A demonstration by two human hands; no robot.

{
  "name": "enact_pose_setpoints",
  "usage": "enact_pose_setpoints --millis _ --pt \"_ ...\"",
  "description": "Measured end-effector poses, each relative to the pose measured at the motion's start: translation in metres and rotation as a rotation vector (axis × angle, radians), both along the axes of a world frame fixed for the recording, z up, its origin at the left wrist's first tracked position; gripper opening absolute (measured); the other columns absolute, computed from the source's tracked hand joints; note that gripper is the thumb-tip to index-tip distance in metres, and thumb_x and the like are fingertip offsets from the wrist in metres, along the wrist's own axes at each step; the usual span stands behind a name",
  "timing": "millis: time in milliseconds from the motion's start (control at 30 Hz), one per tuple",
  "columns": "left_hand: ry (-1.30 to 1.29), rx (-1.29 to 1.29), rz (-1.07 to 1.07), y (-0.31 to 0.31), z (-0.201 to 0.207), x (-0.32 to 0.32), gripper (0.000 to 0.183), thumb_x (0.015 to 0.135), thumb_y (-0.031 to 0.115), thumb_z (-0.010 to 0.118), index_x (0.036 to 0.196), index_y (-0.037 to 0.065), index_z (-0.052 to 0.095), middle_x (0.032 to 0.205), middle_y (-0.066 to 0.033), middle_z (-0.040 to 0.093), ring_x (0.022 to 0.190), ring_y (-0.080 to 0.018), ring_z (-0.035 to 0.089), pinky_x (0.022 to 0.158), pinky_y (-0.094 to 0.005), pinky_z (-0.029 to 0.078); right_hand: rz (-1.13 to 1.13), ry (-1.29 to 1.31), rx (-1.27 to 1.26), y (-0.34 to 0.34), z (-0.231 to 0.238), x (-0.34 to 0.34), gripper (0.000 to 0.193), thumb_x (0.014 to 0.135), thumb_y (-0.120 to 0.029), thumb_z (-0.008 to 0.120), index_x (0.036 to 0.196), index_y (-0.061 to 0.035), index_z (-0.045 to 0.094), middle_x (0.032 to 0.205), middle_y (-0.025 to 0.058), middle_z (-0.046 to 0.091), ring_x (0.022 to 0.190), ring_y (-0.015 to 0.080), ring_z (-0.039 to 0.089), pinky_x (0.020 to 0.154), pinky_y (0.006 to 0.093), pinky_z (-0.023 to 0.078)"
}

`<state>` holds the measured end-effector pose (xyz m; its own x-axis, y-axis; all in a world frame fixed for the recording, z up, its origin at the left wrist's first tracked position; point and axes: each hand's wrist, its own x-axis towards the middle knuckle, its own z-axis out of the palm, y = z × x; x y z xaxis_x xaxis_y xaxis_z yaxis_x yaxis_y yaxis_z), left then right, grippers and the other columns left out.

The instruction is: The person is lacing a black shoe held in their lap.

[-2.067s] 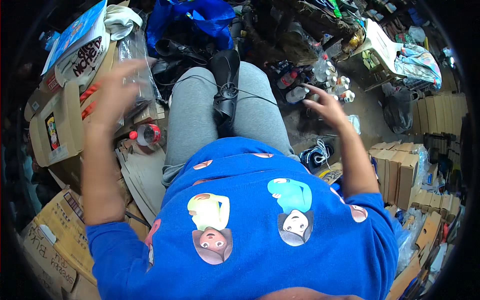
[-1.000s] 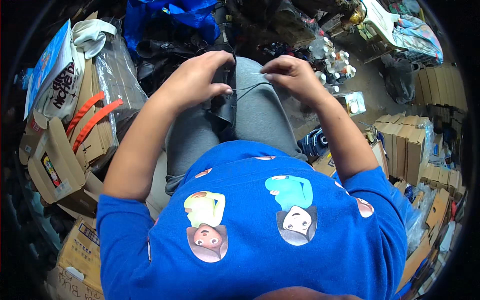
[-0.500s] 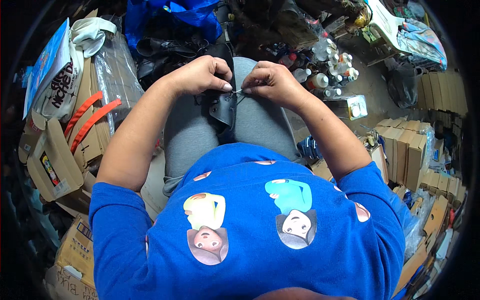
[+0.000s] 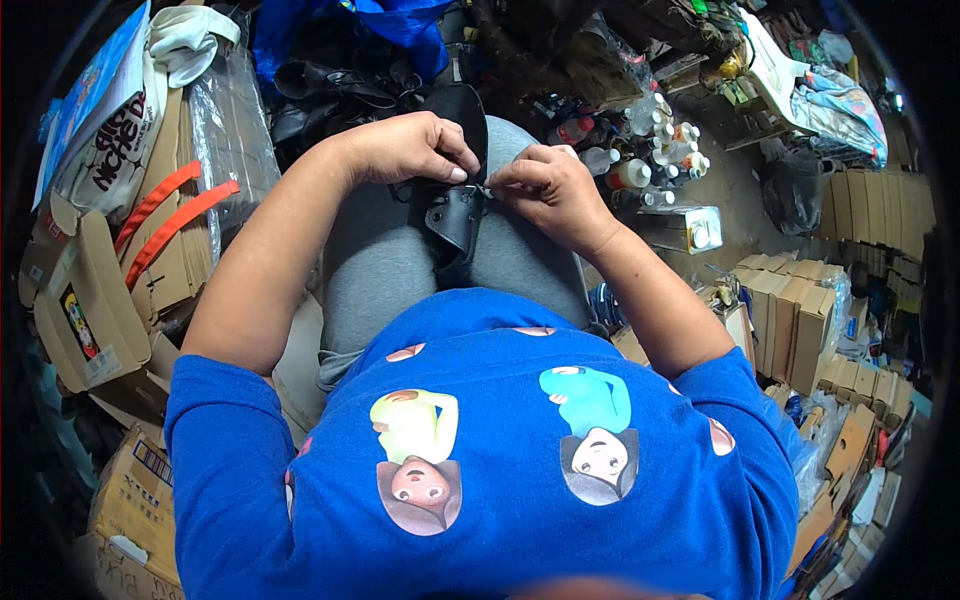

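On my lap lies a black leather piece with eyelets (image 4: 452,222), which looks like a shoe upper; its longer dark part stretches away between my thighs. My left hand (image 4: 415,150) is closed on the leather just beyond the eyelets, thumb pressing on top. Close beside it, my right hand (image 4: 550,190) has thumb and forefinger pinched together at the leather's right edge. A thin, light-coloured strand or tip shows at those fingers, too small to name for sure. Both hands almost meet above my grey trousers (image 4: 375,270).
More black leather pieces (image 4: 340,95) lie beyond my left hand, near a blue bag (image 4: 400,30). Several bottles (image 4: 630,175) and a metal can (image 4: 690,228) stand on the floor at the right. Stacked cardboard (image 4: 790,310) is at the right; an open cardboard box (image 4: 95,310) and orange strips (image 4: 180,230) are left.
The right hand has turned and shifted slightly right and down, still pinched at the leather's edge. The left hand keeps its hold, thumb still on top. The whole view has tilted a little.
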<state>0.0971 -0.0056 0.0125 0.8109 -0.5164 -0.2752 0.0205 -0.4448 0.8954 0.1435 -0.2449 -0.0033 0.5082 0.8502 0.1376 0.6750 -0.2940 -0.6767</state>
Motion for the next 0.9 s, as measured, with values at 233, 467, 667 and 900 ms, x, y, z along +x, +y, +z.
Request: enact_pose_setpoints --millis 233,467,667,900 --pt "-0.005 0.089 -0.082 0.0 0.006 0.002 0.026 0.083 0.018 0.065 0.107 0.012 0.07 0.088 -0.007 0.057 0.085 -0.0181 0.057 0.082 -0.0296 0.046 0.108 -0.122 -0.073 0.005 0.02 0.002 0.012 0.078 -0.015 0.065 0.088 -0.019 0.07 0.079 0.0032 0.06 0.077 0.0242 0.06 0.075 0.0393 0.04" --pt "-0.093 0.156 -0.092 -0.002 0.013 0.0 0.028 0.078 0.006 0.065 0.106 0.007 0.069 0.079 -0.0042 0.048 0.08 -0.0182 0.052 0.076 -0.0306 0.043 0.23 -0.397 -0.362 0.025 0.055 -0.008 0.014 0.078 -0.012 0.059 0.087 -0.0155 0.069 0.083 0.0068 0.061 0.079 0.0246 0.062 0.076 0.0396 0.042" --pt "-0.468 0.247 0.009 -0.015 0.015 0.005 0.02 0.064 -0.005 0.067 0.083 0.001 0.063 0.083 -0.0097 0.056 0.075 -0.0267 0.057 0.067 -0.0326 0.047 0.31 -0.628 -0.507 0.042 0.059 -0.019 0.013 0.078 -0.013 0.057 0.079 -0.0091 0.069 0.084 0.0097 0.062 0.079 0.0234 0.064 0.078 0.0379 0.043" --pt "-0.542 0.254 0.186 -0.016 0.005 -0.009 0.029 0.066 0.0 0.073 0.093 0.006 0.064 0.094 -0.0105 0.06 0.091 -0.0292 0.061 0.08 -0.0341 0.05 0.229 -0.403 -0.361 0.027 0.03 -0.001 0.014 0.079 -0.018 0.061 0.083 -0.01 0.072 0.084 0.0098 0.063 0.079 0.026 0.064 0.078 0.0384 0.046"
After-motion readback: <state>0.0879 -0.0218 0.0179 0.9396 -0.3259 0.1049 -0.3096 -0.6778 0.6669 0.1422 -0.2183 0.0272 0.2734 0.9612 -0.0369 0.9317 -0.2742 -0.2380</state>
